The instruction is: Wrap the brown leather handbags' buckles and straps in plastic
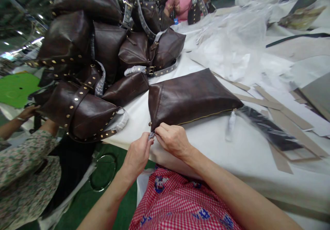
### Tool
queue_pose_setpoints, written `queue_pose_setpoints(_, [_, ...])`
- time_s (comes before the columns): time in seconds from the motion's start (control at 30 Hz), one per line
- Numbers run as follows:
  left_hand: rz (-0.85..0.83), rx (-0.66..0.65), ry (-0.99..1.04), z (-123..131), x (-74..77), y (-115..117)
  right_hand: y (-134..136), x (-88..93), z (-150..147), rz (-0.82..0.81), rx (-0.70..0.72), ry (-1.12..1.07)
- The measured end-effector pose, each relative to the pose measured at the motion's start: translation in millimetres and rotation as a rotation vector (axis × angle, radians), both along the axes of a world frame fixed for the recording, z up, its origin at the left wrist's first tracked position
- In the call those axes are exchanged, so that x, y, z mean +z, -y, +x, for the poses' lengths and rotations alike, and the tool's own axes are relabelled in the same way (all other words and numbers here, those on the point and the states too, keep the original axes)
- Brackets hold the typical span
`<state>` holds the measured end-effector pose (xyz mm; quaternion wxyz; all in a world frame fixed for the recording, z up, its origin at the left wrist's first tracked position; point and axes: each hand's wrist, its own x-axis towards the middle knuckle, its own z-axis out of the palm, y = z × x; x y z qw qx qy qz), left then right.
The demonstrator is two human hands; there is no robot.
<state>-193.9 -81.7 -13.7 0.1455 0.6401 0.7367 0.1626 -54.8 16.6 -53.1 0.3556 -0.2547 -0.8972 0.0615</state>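
A dark brown leather bag [190, 94] lies on its side on the white-covered table, its brass zip [206, 117] along the near edge. At its near left corner, both my hands meet over a small piece in clear plastic wrap [151, 135]. My left hand [138, 151] pinches this piece from the left, thumb on top. From the right, my right hand [174, 141] has its fingertips closed on it, close against the bag's corner. What lies inside the wrap is mostly hidden by my fingers. A white-wrapped zip pull [231, 125] hangs from the zip's right end.
Several studded brown bags [85, 110] are piled at the left, beside a co-worker's arm [25, 115]. Cardboard strips [283, 110] and plastic sheets [232, 48] spread over the table's right side. Another person [182, 3] in pink sits across the table.
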Motion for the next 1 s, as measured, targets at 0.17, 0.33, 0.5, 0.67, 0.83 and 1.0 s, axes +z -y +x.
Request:
queue_pose_setpoints(0.17, [0.007, 0.032, -0.027, 0.3, -3.5, 0.2, -13.3, 11.2, 3.7, 0.196, -0.010, 0.028])
queue_pose_setpoints(0.33, [-0.017, 0.036, -0.002, -0.8, -1.3, -0.8, -31.3, 27.5, -0.1, 0.256, 0.199, 0.068])
queue_pose_setpoints(0.5, [-0.066, 0.052, 0.507, -16.7, 6.6, -11.4, -51.3, 32.4, -4.7, 0.189, 0.396, 0.125])
queue_pose_setpoints(0.67, [0.000, 0.129, 0.989, -35.7, -8.5, -34.3, -52.6, 22.7, -0.8, 0.165, 0.483, 0.060])
queue_pose_setpoints(0.83, [0.129, 0.033, 0.994, -32.6, -28.5, -42.6, -46.7, 18.0, 6.8, 0.172, 0.483, 0.015])
queue_pose_setpoints(1.0, [0.237, -0.012, 0.927, -24.5, -34.2, -39.3, -46.7, 19.2, 9.6, 0.190, 0.481, 0.024])
